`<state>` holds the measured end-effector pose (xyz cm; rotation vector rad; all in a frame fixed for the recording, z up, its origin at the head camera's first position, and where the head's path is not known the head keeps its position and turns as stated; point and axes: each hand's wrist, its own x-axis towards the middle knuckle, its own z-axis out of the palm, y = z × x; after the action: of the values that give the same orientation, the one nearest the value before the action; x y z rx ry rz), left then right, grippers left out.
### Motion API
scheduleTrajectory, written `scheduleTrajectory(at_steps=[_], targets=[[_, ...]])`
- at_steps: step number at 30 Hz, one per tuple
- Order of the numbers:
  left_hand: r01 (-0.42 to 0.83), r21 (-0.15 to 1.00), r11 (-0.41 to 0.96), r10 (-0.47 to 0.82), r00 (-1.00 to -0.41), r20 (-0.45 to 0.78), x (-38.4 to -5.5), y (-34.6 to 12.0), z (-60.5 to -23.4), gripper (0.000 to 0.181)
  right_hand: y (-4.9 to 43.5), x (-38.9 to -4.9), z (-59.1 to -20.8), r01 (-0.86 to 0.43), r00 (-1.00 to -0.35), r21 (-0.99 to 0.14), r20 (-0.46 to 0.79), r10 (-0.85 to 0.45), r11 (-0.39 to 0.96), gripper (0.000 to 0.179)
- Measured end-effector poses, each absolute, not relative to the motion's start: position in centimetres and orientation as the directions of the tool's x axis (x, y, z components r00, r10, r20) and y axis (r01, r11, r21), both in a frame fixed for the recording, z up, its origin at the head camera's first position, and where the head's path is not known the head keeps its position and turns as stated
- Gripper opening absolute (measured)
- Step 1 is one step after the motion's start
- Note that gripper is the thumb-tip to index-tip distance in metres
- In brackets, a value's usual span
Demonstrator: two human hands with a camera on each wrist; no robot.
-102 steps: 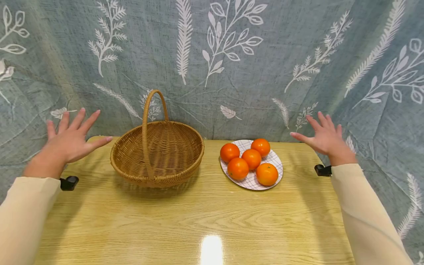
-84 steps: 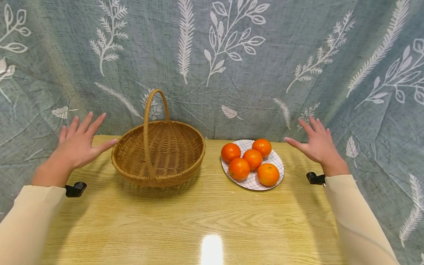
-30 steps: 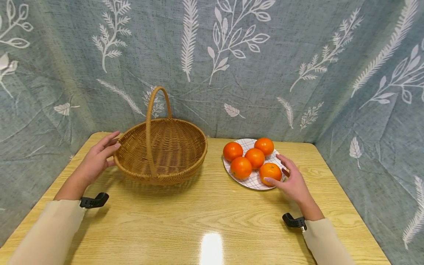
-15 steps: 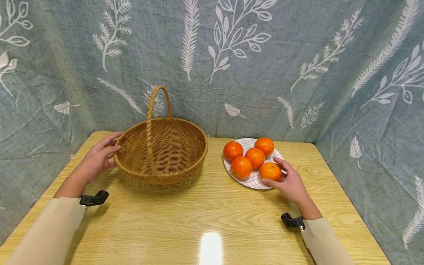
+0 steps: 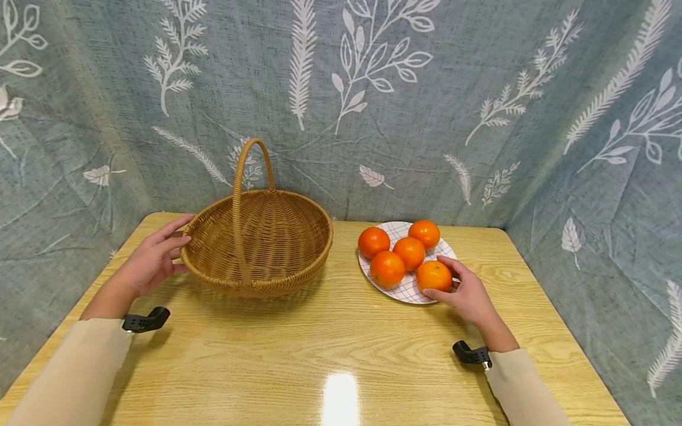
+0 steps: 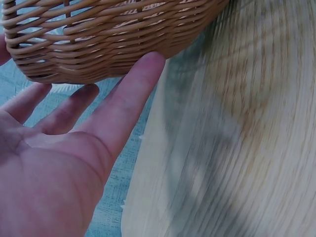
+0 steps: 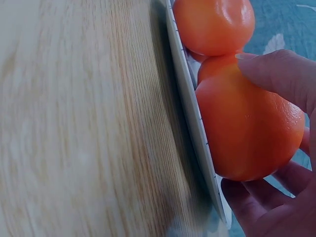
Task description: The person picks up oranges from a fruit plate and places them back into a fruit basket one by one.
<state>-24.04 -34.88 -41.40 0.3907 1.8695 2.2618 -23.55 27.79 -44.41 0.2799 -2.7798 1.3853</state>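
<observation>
R hand mvd in, curled round orange (on plate); L hand loose-fingered, touching basket

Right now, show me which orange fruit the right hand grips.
The near-right orange fruit on the plate: the right hand is curled round it alone of the five.

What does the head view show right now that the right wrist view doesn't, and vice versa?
Head only: the whole wicker basket with its arched handle, the left grip at its side, and all five oranges.

Right wrist only: the plate edge-on, with dark shadow beneath its rim, and fingers largely hidden from the head camera.

Both: the right grip around the held orange, the wooden table and the patterned curtain.
</observation>
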Motion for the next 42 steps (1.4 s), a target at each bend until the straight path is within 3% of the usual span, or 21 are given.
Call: scheduleTrajectory(at_steps=[6,13,21,42], targets=[[0.02,0.98,-0.199,0.346,-0.934,0.089,-24.1,-35.2,-41.4,0.063,27.7,-23.4,-44.1,-0.154,-0.987,-0.795,0.09,-0.137,0.586,0.083],[0.003,0.971,-0.239,0.382,-0.919,0.098,-24.2,-35.5,-41.2,0.06,27.7,-23.3,-43.8,-0.156,-0.986,-0.787,0.092,-0.136,0.597,0.083],[0.0,0.981,-0.197,0.39,-0.918,0.079,-24.3,-35.8,-41.0,0.062,27.7,-23.5,-43.2,-0.207,-0.978,-0.785,0.148,-0.148,0.583,0.082],[-0.017,0.985,-0.171,0.383,-0.922,0.051,-24.4,-35.9,-40.8,0.063,22.3,-25.3,-38.8,-0.275,-0.949,-0.869,0.177,-0.259,0.411,0.08]])
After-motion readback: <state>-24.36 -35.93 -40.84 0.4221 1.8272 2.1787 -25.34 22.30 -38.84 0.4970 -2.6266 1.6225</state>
